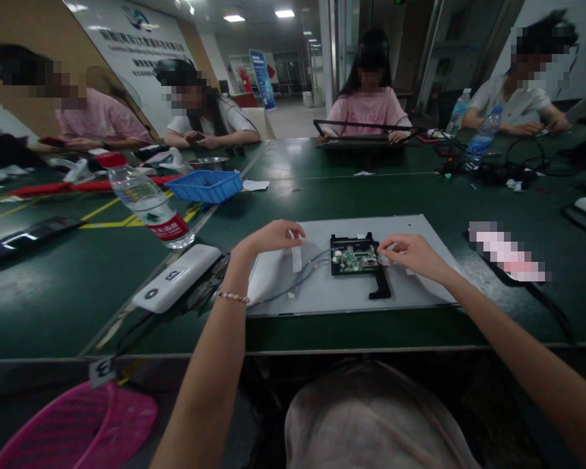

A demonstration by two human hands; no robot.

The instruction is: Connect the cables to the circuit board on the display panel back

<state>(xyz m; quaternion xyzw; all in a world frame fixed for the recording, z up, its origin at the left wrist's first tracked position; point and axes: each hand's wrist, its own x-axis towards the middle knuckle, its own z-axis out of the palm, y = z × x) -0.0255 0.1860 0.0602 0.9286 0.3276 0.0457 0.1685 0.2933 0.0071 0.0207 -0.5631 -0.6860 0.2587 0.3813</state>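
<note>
A flat grey-white panel lies in front of me near the table edge. On it sits a green circuit board in a black plastic frame, with thin blue-grey cables running left from it. My left hand hovers over the panel's left part, and a strip of whitish tape hangs from its fingertips. At the board's right edge, my right hand pinches a small whitish piece of tape. Whether that piece still sticks to the frame, I cannot tell.
To the left stand a white power bank, a tilted-looking water bottle and a blue tray. A phone with a cable lies right. Across the table several people sit; one holds a black frame. A pink basket is below left.
</note>
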